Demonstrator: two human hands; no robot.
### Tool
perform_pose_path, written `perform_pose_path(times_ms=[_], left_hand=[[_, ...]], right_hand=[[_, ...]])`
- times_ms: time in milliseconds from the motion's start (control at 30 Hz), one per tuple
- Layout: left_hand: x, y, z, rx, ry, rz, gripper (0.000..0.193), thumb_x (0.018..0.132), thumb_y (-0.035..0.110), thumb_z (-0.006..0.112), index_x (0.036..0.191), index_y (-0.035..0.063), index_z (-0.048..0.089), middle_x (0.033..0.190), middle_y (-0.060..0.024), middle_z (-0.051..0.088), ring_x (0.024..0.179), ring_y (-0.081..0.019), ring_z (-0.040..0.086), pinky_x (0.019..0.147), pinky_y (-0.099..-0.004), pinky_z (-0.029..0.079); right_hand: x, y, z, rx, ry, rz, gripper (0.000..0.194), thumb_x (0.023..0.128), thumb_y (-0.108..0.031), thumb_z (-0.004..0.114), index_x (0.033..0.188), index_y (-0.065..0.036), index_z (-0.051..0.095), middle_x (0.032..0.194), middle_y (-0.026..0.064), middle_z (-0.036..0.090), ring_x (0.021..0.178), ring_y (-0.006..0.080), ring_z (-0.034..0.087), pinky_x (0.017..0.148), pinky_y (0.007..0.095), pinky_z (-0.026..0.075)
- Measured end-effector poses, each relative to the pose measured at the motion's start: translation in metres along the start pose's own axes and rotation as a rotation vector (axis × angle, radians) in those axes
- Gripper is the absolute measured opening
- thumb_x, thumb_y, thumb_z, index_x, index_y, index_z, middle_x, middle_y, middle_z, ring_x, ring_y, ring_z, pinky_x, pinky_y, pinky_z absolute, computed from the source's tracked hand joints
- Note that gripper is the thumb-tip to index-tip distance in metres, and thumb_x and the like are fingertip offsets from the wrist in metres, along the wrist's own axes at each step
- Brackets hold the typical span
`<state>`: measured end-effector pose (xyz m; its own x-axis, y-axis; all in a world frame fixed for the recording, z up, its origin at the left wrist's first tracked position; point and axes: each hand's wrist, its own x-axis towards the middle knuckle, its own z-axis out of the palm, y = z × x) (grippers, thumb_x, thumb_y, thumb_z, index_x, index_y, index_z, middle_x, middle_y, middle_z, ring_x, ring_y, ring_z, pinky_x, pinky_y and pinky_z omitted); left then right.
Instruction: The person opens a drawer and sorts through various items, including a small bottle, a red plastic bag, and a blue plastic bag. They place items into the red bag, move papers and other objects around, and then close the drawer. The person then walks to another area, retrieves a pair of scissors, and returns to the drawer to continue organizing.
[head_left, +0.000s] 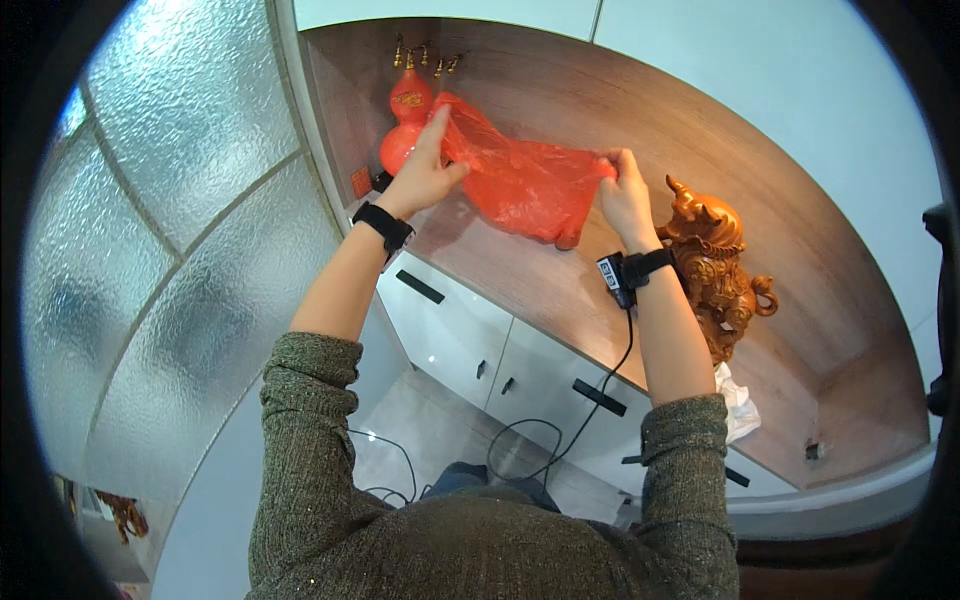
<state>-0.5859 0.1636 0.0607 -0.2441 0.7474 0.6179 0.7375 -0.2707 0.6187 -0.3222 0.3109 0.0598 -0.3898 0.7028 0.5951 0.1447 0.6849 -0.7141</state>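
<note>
A thin red plastic bag (525, 187) is stretched between my two hands above a wood-look shelf. My left hand (427, 165) touches its left end, with the fingers extended and the thumb apart; whether it grips the bag is unclear. My right hand (626, 195) pinches the bag's right end. Just behind my left hand stands a glossy red gourd-shaped ornament (411, 97) with gold decoration, its lower part partly hidden by that hand. A carved wooden ox figurine (709, 255) stands to the right of my right hand, partly behind my forearm.
White crumpled tissue (739, 405) lies near my right sleeve. A black cable (630, 337) hangs from the device at my right wrist. White cabinet doors (450, 330) are below the shelf, and a textured glass partition (187, 187) is at the left. Small brass-coloured pendants (440, 67) are behind the gourd.
</note>
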Motion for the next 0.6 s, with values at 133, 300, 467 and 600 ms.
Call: perform_pose_path(times_ms=[133, 300, 467, 600], left_hand=[[-0.049, 0.024, -0.004, -0.219, -0.242, -0.337, 0.074, 0.086, 0.003, 0.064, 0.152, 0.0241, 0.037, 0.162, -0.0185, 0.008, 0.128, -0.028, 0.051, 0.104, -0.0403, 0.044], [-0.185, 0.07, -0.027, -0.095, 0.101, -0.129, 0.04, 0.086, -0.003, 0.06, 0.124, 0.0101, 0.061, 0.148, -0.0135, 0.037, 0.117, -0.0232, 0.057, 0.094, -0.0342, 0.05], [-0.4, 0.137, -0.038, 0.005, 0.256, -0.565, 0.024, 0.087, -0.004, 0.059, 0.106, 0.0057, 0.068, 0.128, -0.0101, 0.057, 0.095, -0.0147, 0.062, 0.079, -0.0274, 0.051], [-0.556, 0.208, -0.042, -0.007, 0.517, -0.957, 0.023, 0.088, -0.004, 0.055, 0.105, 0.0051, 0.068, 0.114, -0.0089, 0.062, 0.087, -0.0129, 0.063, 0.074, -0.0263, 0.051]], right_hand=[[-0.032, -0.006, -0.014, -0.306, -0.351, 0.017, 0.053, 0.083, -0.01, 0.069, 0.13, 0.002, 0.049, 0.134, 0.0261, 0.051, 0.125, 0.0379, 0.05, 0.105, 0.0446, 0.041], [-0.089, -0.042, -0.049, -0.142, -0.024, -0.357, 0.057, 0.082, -0.005, 0.07, 0.134, -0.002, 0.048, 0.136, 0.0209, 0.049, 0.128, 0.0358, 0.047, 0.105, 0.0442, 0.041], [-0.236, -0.058, -0.052, 0.282, -0.089, -0.159, 0.04, 0.084, 0.004, 0.057, 0.123, 0.005, 0.05, 0.12, 0.0156, 0.054, 0.114, 0.0264, 0.052, 0.104, 0.0383, 0.039], [-0.352, -0.057, -0.001, 0.272, -0.478, 0.074, 0.032, 0.086, 0.005, 0.055, 0.118, 0.003, 0.052, 0.11, 0.0126, 0.056, 0.1, 0.0189, 0.055, 0.091, 0.0333, 0.045]])
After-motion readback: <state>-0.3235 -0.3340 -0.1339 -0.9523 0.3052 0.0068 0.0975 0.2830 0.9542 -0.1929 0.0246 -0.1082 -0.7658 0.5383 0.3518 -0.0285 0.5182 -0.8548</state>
